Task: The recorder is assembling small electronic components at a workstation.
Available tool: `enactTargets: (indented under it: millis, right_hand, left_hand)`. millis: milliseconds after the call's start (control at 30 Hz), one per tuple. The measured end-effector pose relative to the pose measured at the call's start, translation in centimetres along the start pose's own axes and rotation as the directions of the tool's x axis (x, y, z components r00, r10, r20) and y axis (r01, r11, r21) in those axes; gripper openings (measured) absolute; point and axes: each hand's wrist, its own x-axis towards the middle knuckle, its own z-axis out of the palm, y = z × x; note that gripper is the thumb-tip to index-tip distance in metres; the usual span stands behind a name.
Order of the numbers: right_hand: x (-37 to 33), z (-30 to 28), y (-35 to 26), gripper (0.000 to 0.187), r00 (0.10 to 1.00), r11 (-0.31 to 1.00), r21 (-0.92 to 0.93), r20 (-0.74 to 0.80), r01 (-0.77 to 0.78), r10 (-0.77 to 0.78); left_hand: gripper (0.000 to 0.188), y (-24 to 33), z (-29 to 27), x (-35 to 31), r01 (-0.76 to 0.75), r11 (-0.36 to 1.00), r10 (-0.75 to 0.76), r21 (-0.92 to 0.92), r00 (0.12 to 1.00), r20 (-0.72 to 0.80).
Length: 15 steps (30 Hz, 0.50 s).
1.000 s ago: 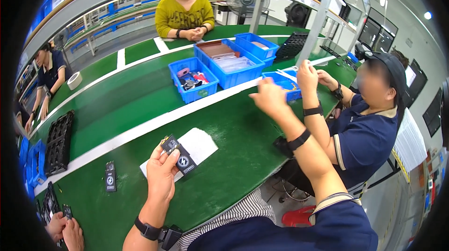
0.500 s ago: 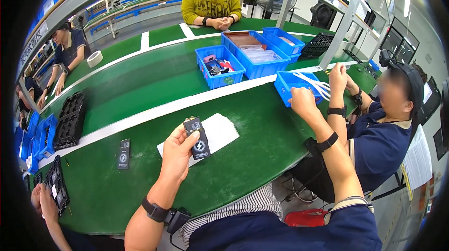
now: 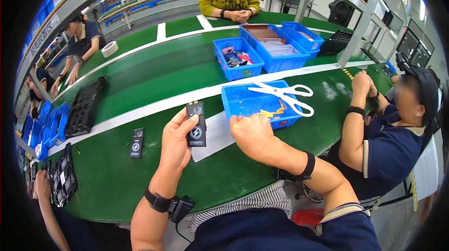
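Observation:
My left hand (image 3: 176,136) pinches a flat black battery (image 3: 197,131) upright, thumb across its front, above the green table. The battery has a round lightning mark and a small connector end at its top. My right hand (image 3: 255,136) is closed at the near left corner of a blue bin (image 3: 293,120); its fingertips are hidden. Across that bin lie white scissors (image 3: 280,93), their handles jutting past its right side. Several small yellow strips (image 3: 272,112) lie inside. Beneath my hands is a white sheet (image 3: 217,136). A second black battery (image 3: 136,144) rests to the left.
Beyond the white line stand a blue bin of tools (image 3: 241,71) and a larger blue bin (image 3: 280,64) of flat sheets. Black trays (image 3: 84,108) and small blue bins line the left. Co-workers sit left, right and across. A metal post (image 3: 362,21) rises at the right.
The blue bin with the scissors has come left and nearer, along with my right hand. It now stands beside the white sheet. My left hand still holds the battery. The view has shifted a little.

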Motion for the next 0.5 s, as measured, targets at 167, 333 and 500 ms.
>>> enactTargets:
  millis: [167, 333, 500]
  right_hand:
    - [0.5, -2.4, 0.2, 0.034, 0.998, 0.944, 0.328, -0.050, 0.044, -0.030]
    - [-0.8, -3.6, 8.9, 0.022, 0.960, 0.972, 0.196, -0.223, -0.127, 0.170]
    - [-3.0, -3.7, 12.4, 0.034, 0.970, 0.927, 0.292, 0.128, -0.236, 0.206]
  left_hand:
    - [0.033, 0.5, -0.6, 0.1, 0.037, 0.999, -0.037, -0.015, 0.999, 0.023]
    - [0.035, 0.3, -0.3, -0.2, 0.062, 0.997, -0.067, 0.047, 0.992, 0.110]
    - [0.032, -0.1, 0.3, -0.3, 0.035, 0.992, -0.053, 0.119, 0.987, 0.154]
